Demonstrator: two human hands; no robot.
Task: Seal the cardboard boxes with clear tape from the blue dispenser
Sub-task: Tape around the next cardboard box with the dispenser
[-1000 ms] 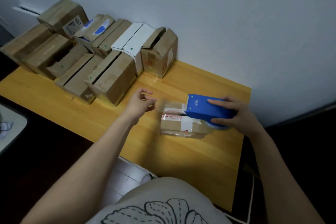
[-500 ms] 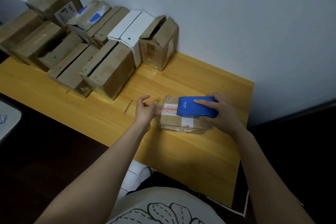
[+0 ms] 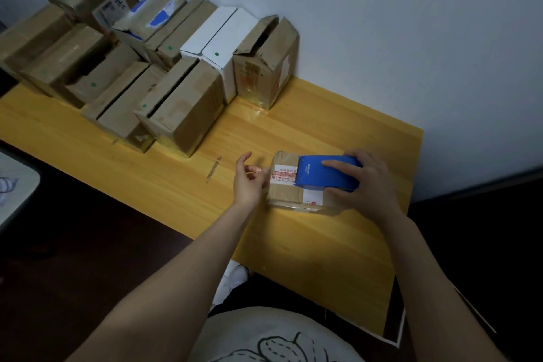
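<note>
Fingers [image 3: 338, 163] of the right hand [image 3: 367, 185] were curled over the top of the blue dispenser [image 3: 317, 175], with the thumb on its near side, gripping it. The dispenser sat on the small cardboard box [image 3: 286, 194], its toothed edge pointing left over a white label printed in red. The left hand [image 3: 246, 182] was at the box's left end, fingers loosely bent and index lifted. Whether its fingertips pinched an end of clear tape could not be told. The box lay toward the right end of the yellow wooden table [image 3: 323, 244], well apart from the cluster of cardboard boxes [image 3: 182, 103] ranged toward the wall, two white boxes [image 3: 223, 38] among them.
</note>
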